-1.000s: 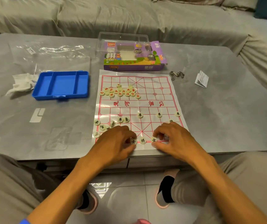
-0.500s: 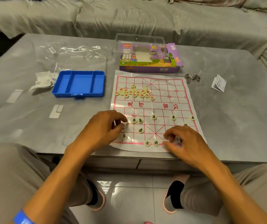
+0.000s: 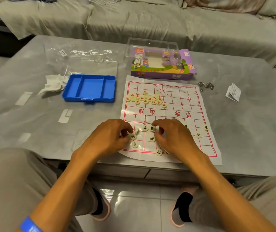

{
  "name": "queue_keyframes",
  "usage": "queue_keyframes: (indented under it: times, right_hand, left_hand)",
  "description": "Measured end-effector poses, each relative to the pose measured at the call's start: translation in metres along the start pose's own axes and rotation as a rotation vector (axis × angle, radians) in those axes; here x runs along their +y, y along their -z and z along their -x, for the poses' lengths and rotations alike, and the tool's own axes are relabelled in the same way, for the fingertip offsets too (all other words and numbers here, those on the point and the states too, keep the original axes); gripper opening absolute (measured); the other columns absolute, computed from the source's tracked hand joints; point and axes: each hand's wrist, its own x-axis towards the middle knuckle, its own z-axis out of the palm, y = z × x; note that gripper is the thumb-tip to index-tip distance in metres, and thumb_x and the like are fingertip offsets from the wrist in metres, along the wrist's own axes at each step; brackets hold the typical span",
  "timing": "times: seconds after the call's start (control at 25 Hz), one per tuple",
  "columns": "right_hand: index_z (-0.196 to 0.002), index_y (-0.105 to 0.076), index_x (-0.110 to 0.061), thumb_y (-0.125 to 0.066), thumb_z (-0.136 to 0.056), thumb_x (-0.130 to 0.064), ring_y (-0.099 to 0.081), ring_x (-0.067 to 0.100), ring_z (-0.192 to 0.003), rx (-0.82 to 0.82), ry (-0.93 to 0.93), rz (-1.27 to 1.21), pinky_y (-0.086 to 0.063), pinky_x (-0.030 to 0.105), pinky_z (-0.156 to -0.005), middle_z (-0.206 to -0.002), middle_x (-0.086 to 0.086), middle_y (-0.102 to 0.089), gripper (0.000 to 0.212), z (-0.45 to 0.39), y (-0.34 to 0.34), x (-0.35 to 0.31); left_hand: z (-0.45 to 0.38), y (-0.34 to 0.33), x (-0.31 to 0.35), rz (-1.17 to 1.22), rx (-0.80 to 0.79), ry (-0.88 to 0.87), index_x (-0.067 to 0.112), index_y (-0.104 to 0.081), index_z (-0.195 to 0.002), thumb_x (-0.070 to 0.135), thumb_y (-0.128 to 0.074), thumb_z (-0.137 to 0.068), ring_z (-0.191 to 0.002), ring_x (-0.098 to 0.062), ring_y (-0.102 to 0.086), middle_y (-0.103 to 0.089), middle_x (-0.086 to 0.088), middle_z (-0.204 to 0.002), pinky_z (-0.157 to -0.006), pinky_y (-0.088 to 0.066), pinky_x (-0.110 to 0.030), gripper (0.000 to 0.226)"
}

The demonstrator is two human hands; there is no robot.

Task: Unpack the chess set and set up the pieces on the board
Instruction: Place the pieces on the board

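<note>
Board (image 3: 190, 91): paper sheet flat on surface (image 3: 33, 124). Left hand (image 3: 107, 138) pinches a black piece (image 3: 132, 136) at near-left; right hand (image 3: 172, 136) curled, grip unclear. Advice: seat pieces squarely on line crossings.

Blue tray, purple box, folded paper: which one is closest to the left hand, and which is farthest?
From the left hand:
1. Blue tray, beyond the hand and slightly left, beside the board.
2. Purple box, farther back, behind the board's far edge.
3. Folded paper, far off to the right, past the board.
</note>
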Motion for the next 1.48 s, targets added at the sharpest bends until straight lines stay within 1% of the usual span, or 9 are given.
queue_keyframes:
  times: [0.08,0.36,0.48,0.6,0.68,0.8,0.96,1.16,1.48]
  right_hand:
    - [-0.123,-0.060,-0.030,-0.055,-0.093,-0.028,-0.057,0.018,-0.103,-0.027,0.024,0.061,-0.047,0.030,-0.079,-0.115,-0.004,-0.066,0.031,-0.015,0.000,-0.002]
    - [-0.113,-0.066,-0.027,-0.060,-0.088,-0.034,-0.060,0.015,-0.088,-0.087,0.005,0.060,-0.051,0.028,-0.075,-0.099,-0.003,-0.070,0.027,-0.027,0.005,0.005]
    - [-0.111,-0.066,-0.028,-0.061,-0.088,-0.033,-0.059,0.010,-0.081,-0.066,-0.056,0.013,-0.052,0.029,-0.077,-0.089,-0.008,-0.067,0.024,-0.007,0.028,0.021]
    - [-0.111,-0.065,-0.029,-0.064,-0.088,-0.032,-0.061,0.013,-0.086,-0.083,-0.163,-0.054,-0.051,0.029,-0.081,-0.088,-0.009,-0.066,0.023,0.028,0.054,0.050]
    - [-0.112,-0.064,-0.030,-0.065,-0.088,-0.031,-0.059,0.012,-0.091,-0.107,-0.217,-0.078,-0.051,0.029,-0.082,-0.091,-0.012,-0.066,0.024,0.049,0.062,0.065]
    - [-0.110,-0.064,-0.034,-0.064,-0.089,-0.031,-0.055,0.008,-0.085,-0.151,-0.239,-0.128,-0.045,0.022,-0.073,-0.094,-0.015,-0.064,0.021,0.068,0.059,0.077]
    - [-0.104,-0.063,-0.036,-0.062,-0.088,-0.031,-0.059,0.008,-0.078,-0.245,-0.218,-0.131,-0.045,0.020,-0.071,-0.082,-0.014,-0.062,0.017,0.077,0.051,0.081]
    - [-0.110,-0.062,-0.034,-0.060,-0.090,-0.033,-0.058,0.007,-0.088,-0.252,-0.178,-0.092,-0.050,0.023,-0.083,-0.096,-0.017,-0.058,0.020,0.077,0.045,0.076]
    - [-0.106,-0.058,-0.039,-0.061,-0.090,-0.034,-0.062,0.012,-0.086,-0.275,-0.190,-0.114,-0.051,0.022,-0.084,-0.094,-0.009,-0.065,0.017,0.077,0.042,0.077]
  left_hand:
    - [-0.001,-0.001,0.001,-0.010,0.021,0.004,0.029,-0.064,-0.115,0.034,-0.063,-0.090,-0.077,-0.006,-0.054,-0.064,0.009,-0.104,-0.071,-0.045,-0.014,0.025]
    - [-0.004,-0.023,0.018,-0.017,0.097,-0.120,0.031,-0.062,-0.117,0.039,-0.058,-0.091,-0.083,-0.006,-0.051,-0.063,0.010,-0.110,-0.075,-0.040,-0.012,0.028]
    - [-0.008,-0.039,0.028,-0.039,0.107,-0.228,0.031,-0.057,-0.126,0.042,-0.055,-0.092,-0.100,-0.008,-0.051,-0.058,0.009,-0.120,-0.081,-0.041,-0.016,0.036]
    - [-0.013,-0.052,0.032,-0.116,0.076,-0.304,0.031,-0.053,-0.130,0.041,-0.051,-0.094,-0.113,-0.015,-0.051,-0.053,0.006,-0.127,-0.088,-0.046,-0.025,0.038]
    - [-0.015,-0.057,0.033,-0.121,0.059,-0.293,0.030,-0.055,-0.128,0.042,-0.048,-0.095,-0.112,-0.016,-0.053,-0.054,0.007,-0.126,-0.087,-0.046,-0.025,0.035]
    - [-0.016,-0.058,0.033,-0.090,0.073,-0.283,0.026,-0.063,-0.119,0.041,-0.051,-0.095,-0.101,-0.014,-0.056,-0.059,0.007,-0.115,-0.078,-0.043,-0.018,0.031]
    - [-0.005,-0.048,0.030,-0.031,0.086,-0.229,0.025,-0.068,-0.107,0.046,-0.057,-0.090,-0.087,-0.007,-0.054,-0.061,0.011,-0.103,-0.070,-0.043,-0.015,0.029]
    - [0.006,-0.038,0.024,-0.054,0.041,-0.220,0.027,-0.067,-0.113,0.048,-0.058,-0.088,-0.093,-0.008,-0.057,-0.063,0.010,-0.110,-0.075,-0.047,-0.015,0.034]
    - [0.009,-0.039,0.028,-0.107,0.019,-0.259,0.028,-0.067,-0.115,0.047,-0.057,-0.090,-0.098,-0.008,-0.056,-0.063,0.008,-0.112,-0.081,-0.049,-0.020,0.034]
